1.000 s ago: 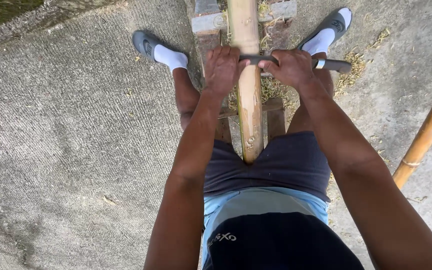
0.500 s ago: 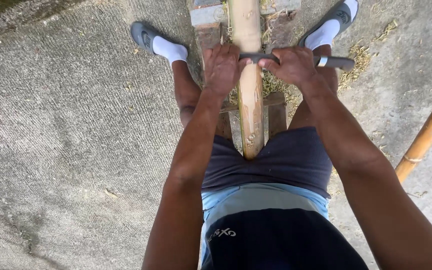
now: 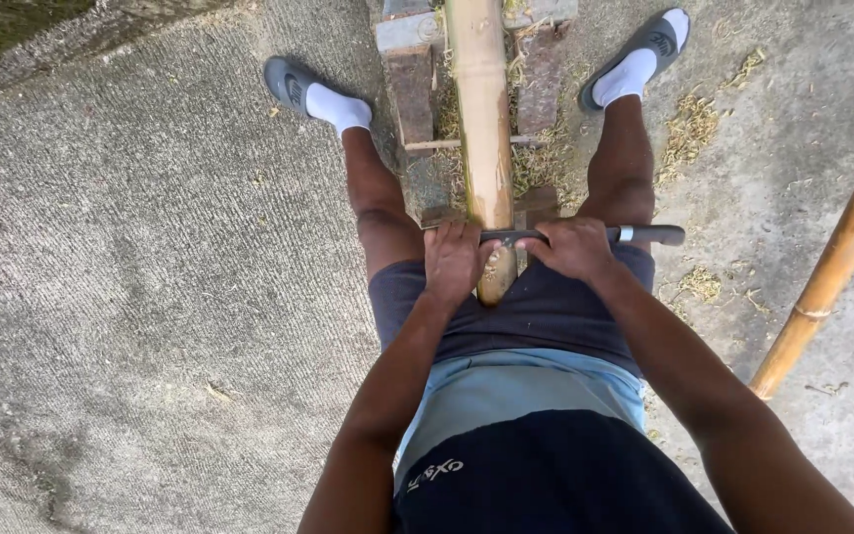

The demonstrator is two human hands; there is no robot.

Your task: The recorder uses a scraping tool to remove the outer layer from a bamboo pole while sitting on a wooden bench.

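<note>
A pale bamboo pole (image 3: 482, 119) lies lengthwise between my legs on a worn wooden bench (image 3: 412, 89), its cut end near my lap. Across the pole, close to that end, sits a dark two-handled drawknife (image 3: 644, 234). My left hand (image 3: 453, 261) grips its left end beside the pole. My right hand (image 3: 572, 247) grips the blade's right side, and the black handle with a metal ferrule sticks out past it to the right.
Rough concrete ground lies all around. A second bamboo pole (image 3: 832, 272) slants along the right edge. Pale shavings (image 3: 689, 124) are scattered by the bench and my right foot. My feet in white socks and grey sandals (image 3: 294, 84) rest on either side.
Both hands have pulled the drawknife along the pole toward my body, from partway up the pole down to its near end.
</note>
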